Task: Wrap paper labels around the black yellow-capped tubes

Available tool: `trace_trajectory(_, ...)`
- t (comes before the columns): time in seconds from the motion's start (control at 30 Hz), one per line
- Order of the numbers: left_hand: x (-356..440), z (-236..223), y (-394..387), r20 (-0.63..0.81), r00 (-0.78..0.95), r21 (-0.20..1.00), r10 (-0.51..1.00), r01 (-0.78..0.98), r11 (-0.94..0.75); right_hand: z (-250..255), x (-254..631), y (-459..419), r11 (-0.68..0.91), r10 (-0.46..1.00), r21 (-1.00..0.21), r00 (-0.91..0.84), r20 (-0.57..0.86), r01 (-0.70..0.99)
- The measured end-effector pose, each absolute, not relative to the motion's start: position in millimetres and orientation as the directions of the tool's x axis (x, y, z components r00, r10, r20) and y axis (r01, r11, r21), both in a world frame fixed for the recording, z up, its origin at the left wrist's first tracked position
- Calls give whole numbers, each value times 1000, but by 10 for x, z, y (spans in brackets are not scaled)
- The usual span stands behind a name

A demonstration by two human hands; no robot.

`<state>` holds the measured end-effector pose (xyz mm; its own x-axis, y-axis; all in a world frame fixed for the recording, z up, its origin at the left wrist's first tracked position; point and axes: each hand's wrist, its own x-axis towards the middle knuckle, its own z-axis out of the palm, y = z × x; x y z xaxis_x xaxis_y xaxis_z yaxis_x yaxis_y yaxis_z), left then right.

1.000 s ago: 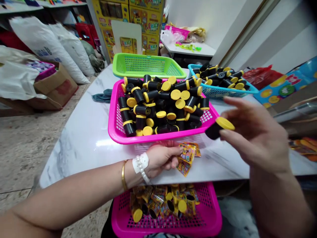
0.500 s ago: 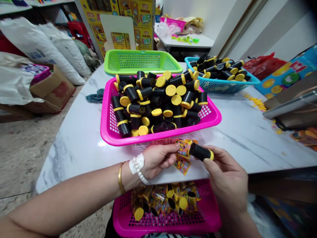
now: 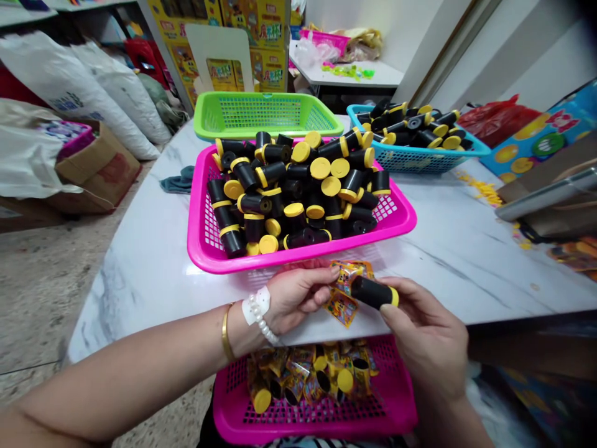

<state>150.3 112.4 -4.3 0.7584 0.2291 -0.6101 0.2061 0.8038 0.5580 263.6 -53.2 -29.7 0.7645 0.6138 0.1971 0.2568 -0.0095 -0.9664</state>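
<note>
Black canister (image 3: 373,292) shifted slightly left; right hand (image 3: 426,326) grips it, left hand (image 3: 298,295) pinches packets (image 3: 344,287).

Parts of my view that are covered, cropped or unclear

My right hand (image 3: 426,323) covers part of the yellow cap on the black plastic canister (image 3: 373,292), and I can't tell whether the canister touches the orange printed packets (image 3: 344,306) behind it. My left hand (image 3: 298,295) hides the packets' pinched edge; their small print is unreadable. The lower magenta perforated basket (image 3: 387,407) is cut off by the bottom edge, and its heaped contents bury one another. Canisters low in the upper pink perforated basket (image 3: 298,258) are hidden under others. The blue printed carton (image 3: 536,149) runs out of view at the right.
</note>
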Motion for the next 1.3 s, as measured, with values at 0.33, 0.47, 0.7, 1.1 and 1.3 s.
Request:
trace_trajectory(0.33,1504,-26,1122,-581,783,589,223,216,779,-228,2615,-496,8,609,-966,765,211,259)
trace_trajectory(0.47,1497,-33,1123,-587,785,581,197,239,778,-228,2609,-503,-1,649,-961,731,210,277)
trace_trajectory(0.7,1488,-83,1130,-583,785,576,210,217,788,-288,2588,-592,-53,656,-908,700,282,416)
trace_trajectory(1.1,1458,-91,1122,-433,874,675,220,153,721,-353,2617,-423,204,634,-904,654,414,375)
trace_trajectory(1.3,1447,-110,1107,-370,903,694,218,112,712,-311,2731,-504,244,785,-950,536,311,194)
